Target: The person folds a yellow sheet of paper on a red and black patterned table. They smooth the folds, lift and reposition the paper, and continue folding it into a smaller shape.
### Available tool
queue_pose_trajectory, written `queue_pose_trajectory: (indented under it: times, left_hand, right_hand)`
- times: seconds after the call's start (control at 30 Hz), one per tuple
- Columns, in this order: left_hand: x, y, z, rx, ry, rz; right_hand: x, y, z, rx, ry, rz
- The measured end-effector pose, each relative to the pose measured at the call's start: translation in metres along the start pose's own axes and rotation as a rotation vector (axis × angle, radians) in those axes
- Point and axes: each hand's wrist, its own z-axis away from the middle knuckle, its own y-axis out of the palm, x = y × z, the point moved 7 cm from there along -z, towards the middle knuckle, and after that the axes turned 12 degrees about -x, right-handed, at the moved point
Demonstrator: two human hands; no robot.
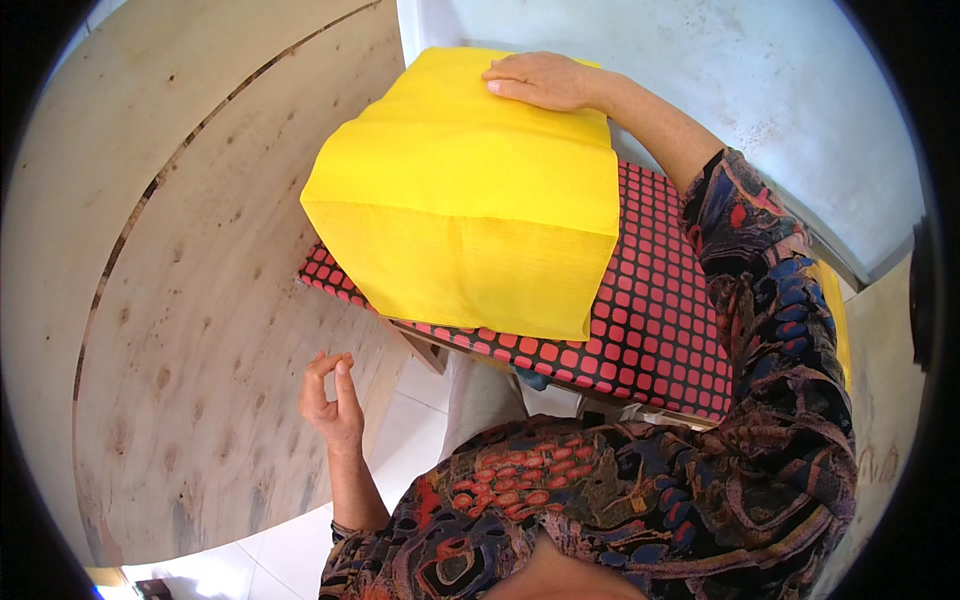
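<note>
Yellow cloth-like sheeting (465, 169) lies spread over a small table in front of me. Creases run across it, and its near part folds down at an angle. Whether it is one sheet, a bag or a stack, I cannot tell. My right hand (547, 81) rests palm down on its far right part, fingers together and pointing left. My left hand (332, 401) is raised off the cloth, near the table's left front corner. Its thumb and forefinger tips meet in a ring, and nothing shows between them.
A black cover with red rounded squares (652, 300) lies on the table. A large plywood board (225, 300) stands close on the left. A pale blue-grey surface (750, 90) lies beyond. More yellow material (834, 322) shows behind my right arm. White tiles (409, 420) make up the floor.
</note>
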Motion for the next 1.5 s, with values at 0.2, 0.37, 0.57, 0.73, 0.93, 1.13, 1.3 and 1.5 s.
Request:
queue_pose_trajectory:
  times: [0.2, 0.37, 0.57, 0.73, 0.93, 1.13, 1.3, 1.5]
  left_hand:
    - [-0.001, 0.002, 0.000, -0.011, 0.011, -0.042]
    - [0.005, 0.005, 0.004, -0.007, -0.024, -0.029]
    - [0.004, 0.007, 0.001, -0.020, -0.032, 0.015]
    - [-0.032, 0.023, -0.025, 0.013, 0.132, 0.017]
    - [-0.107, 0.064, -0.076, 0.133, 0.501, 0.040]
    - [-0.153, 0.107, -0.129, 0.305, 0.511, 0.132]
    - [-0.153, 0.138, -0.153, 0.519, 0.462, 0.112]
    - [-0.146, 0.190, -0.162, 0.735, 0.437, -0.022]
  right_hand:
    - [-0.001, 0.002, 0.005, -0.075, -0.024, 0.017]
    - [-0.005, 0.009, 0.002, -0.024, -0.040, 0.053]
    - [0.000, -0.001, 0.010, -0.077, 0.106, -0.010]
    - [0.034, -0.035, 0.042, -0.219, 0.017, -0.113]
    - [0.069, -0.064, 0.111, -0.310, -0.026, -0.330]
    - [0.070, -0.088, 0.157, -0.543, 0.065, -0.508]
    - [0.103, -0.087, 0.169, -0.649, -0.205, -0.362]
    - [0.120, -0.072, 0.140, -0.392, -0.176, -0.291]
